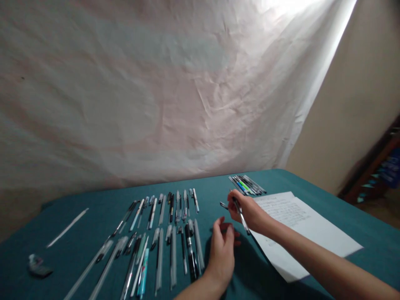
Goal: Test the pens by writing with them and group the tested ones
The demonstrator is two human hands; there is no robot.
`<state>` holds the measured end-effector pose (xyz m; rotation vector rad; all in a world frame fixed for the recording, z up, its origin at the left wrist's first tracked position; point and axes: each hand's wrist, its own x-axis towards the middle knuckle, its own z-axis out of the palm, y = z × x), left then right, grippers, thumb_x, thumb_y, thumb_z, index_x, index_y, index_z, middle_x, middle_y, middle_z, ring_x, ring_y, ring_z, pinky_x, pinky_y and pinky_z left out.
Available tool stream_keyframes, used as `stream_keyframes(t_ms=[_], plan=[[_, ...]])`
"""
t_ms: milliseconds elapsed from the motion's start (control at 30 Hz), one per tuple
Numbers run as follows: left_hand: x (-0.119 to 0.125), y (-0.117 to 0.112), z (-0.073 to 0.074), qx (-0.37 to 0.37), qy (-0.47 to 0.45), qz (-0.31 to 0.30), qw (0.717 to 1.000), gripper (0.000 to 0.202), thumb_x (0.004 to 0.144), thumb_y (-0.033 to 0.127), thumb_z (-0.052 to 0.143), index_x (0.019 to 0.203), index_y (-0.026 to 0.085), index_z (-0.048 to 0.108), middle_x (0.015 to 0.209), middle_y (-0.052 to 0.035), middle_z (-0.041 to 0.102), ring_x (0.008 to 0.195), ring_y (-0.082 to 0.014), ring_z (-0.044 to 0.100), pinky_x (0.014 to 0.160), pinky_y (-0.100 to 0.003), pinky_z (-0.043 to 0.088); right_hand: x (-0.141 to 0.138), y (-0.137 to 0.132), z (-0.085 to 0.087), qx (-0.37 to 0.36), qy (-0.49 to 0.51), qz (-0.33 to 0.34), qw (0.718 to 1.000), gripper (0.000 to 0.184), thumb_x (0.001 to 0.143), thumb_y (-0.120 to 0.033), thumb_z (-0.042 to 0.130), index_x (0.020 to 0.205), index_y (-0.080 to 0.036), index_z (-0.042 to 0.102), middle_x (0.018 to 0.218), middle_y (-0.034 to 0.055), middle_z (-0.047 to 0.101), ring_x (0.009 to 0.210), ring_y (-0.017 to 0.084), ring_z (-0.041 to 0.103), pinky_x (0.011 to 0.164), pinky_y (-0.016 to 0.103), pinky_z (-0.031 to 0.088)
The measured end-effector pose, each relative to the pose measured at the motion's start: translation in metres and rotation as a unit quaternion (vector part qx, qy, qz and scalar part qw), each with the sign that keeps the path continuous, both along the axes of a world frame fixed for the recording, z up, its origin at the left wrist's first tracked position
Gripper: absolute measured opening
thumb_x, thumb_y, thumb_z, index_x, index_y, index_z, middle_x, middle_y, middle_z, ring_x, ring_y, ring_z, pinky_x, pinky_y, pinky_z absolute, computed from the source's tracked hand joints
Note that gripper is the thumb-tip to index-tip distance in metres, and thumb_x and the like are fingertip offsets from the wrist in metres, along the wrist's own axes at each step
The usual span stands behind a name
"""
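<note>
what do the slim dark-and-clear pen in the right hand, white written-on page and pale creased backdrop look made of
Slim dark-and-clear pen in the right hand: probably glossy plastic, from highlights along its barrel. White written-on page: matte paper, by its thin flat edges and lines of writing. Pale creased backdrop: cloth or plastic sheeting, faintly sheened; the creases fit either.

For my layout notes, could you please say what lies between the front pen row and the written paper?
In the head view: the left hand and the pen in the right hand, over green cloth.
</note>
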<state>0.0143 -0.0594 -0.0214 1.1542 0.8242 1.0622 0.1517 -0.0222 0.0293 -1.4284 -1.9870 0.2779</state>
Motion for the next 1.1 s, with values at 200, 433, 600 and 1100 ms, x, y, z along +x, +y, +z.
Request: stream_keyframes(t_ms=[200, 433, 600, 1100], plan=[[-0.001, 0.001, 0.006, 0.044, 0.030, -0.043, 0.998, 0.037, 0.081, 0.045, 0.048, 0.103, 0.016, 0.052, 0.094, -0.0061, 0.060, 0.072, -0.0140, 0.056, 0.063, -0.024, 0.043, -0.005, -0.067, -0.015, -0.041, 0.023, 0.000, 0.999, 0.023, 0.067, -0.011, 0.052, 0.088, -0.021, 0.047, 0.076, 0.0004, 0.059, 0.066, 0.013, 0.051, 0.061, 0.023, 0.038], [0.000, 0.002, 0.014, 0.040, 0.069, -0.046, 0.996, 0.030, 0.077, 0.040, 0.054, 0.094, 0.014, 0.056, 0.076, -0.0016, 0.059, 0.066, -0.0124, 0.054, 0.060, -0.023, 0.044, 0.027, -0.079, -0.010, -0.078, 0.137, -0.038, 0.987, 0.028, 0.082, -0.027, 0.046, 0.108, -0.020, 0.052, 0.075, 0.0024, 0.062, 0.066, 0.013, 0.056, 0.061, 0.024, 0.043], [0.002, 0.001, 0.014, 0.031, 0.066, -0.036, 0.997, 0.028, 0.077, 0.036, 0.055, 0.094, 0.015, 0.054, 0.080, -0.0022, 0.060, 0.064, -0.0103, 0.054, 0.059, -0.023, 0.045, 0.081, -0.090, -0.008, -0.110, 0.201, -0.130, 0.965, 0.034, 0.085, -0.042, 0.042, 0.082, -0.015, 0.062, 0.069, 0.0042, 0.062, 0.059, 0.013, 0.055, 0.057, 0.023, 0.044], [0.003, 0.003, 0.016, 0.016, 0.067, -0.040, 0.997, 0.026, 0.076, 0.036, 0.056, 0.092, 0.015, 0.053, 0.079, -0.0014, 0.060, 0.063, -0.0100, 0.054, 0.059, -0.023, 0.045, 0.112, -0.105, -0.051, -0.054, 0.166, -0.259, 0.950, 0.021, 0.080, -0.033, 0.048, 0.065, -0.019, 0.047, 0.050, -0.0046, 0.048, 0.046, 0.010, 0.044, 0.046, 0.021, 0.034]])
